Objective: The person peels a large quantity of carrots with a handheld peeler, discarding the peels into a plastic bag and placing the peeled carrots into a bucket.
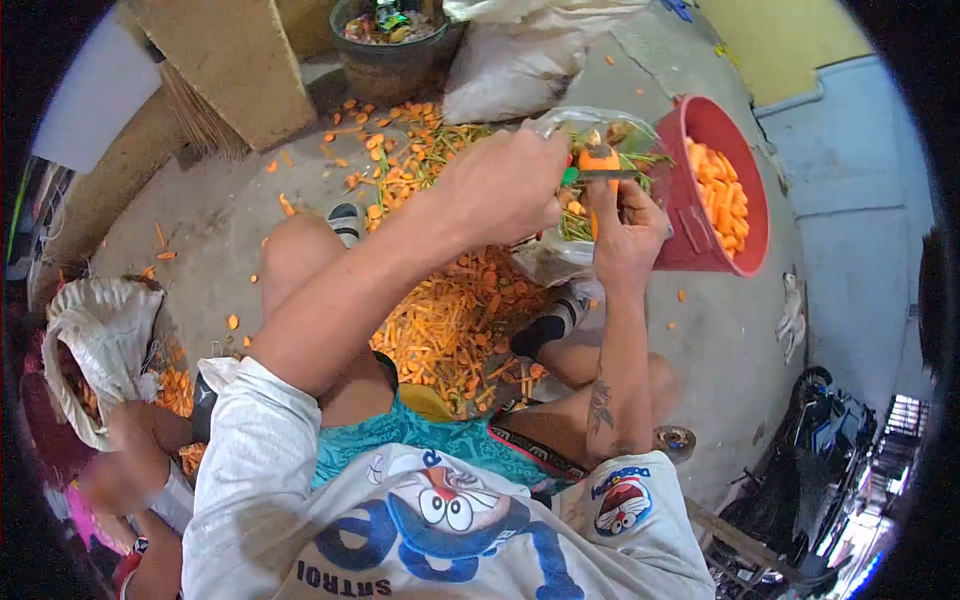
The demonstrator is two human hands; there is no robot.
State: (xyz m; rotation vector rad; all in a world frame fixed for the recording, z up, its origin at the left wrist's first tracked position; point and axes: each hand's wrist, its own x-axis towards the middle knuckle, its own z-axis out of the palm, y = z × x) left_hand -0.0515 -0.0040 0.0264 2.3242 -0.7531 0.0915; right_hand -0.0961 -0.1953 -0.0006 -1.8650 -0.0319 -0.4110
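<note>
My right hand [627, 230] grips an upright orange carrot [602, 205] near its upper part. My left hand [505, 185] is closed around the green handle of a knife [608, 174]. The blade lies across the carrot just below its thick top end. Behind both hands is a clear plastic bag [575, 245] with green stems and carrot tops. Peelings and carrot pieces [450, 325] are heaped on the floor between my legs.
A red tub [680, 235] of peeled carrots lies tilted at the right. A dark bucket [385, 68] and white sack [510, 80] stand at the back. Another person [150, 440] sits at the left beside an open sack [115, 320].
</note>
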